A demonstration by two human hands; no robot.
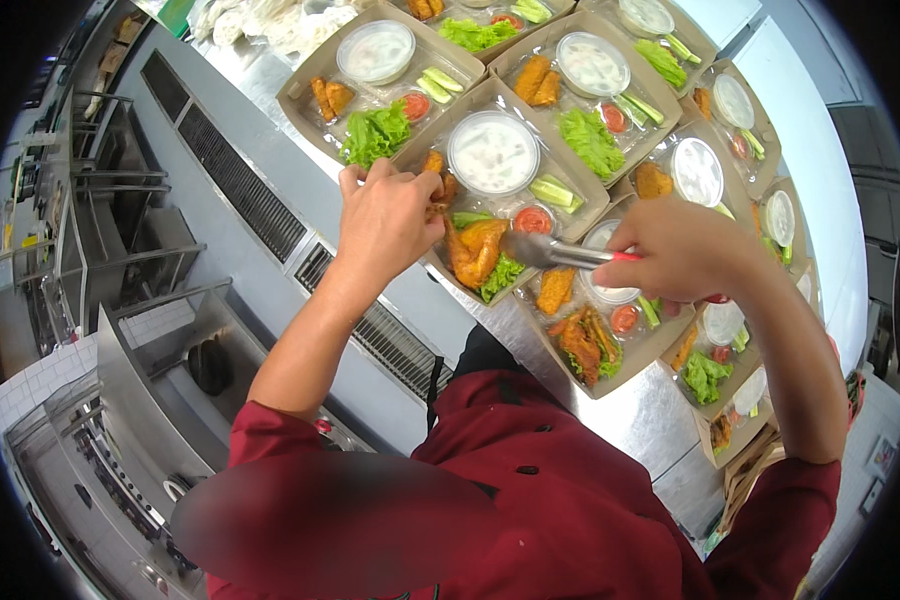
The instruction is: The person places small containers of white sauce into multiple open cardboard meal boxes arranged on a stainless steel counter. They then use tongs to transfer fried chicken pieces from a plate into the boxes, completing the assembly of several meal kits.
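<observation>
Head view. The large golden-brown fried chicken piece [475,250] lies on green lettuce in the near corner of the brown cardboard meal box [590,195], its long axis running roughly toward the person. The left hand [390,215] is nearer: its fingers curl at the piece's upper end, apparently pinching fried food, though the contact is hidden. The right hand [680,250] is closed around red-handled metal tongs [560,252], whose tips point left, touching the piece's right edge.
</observation>
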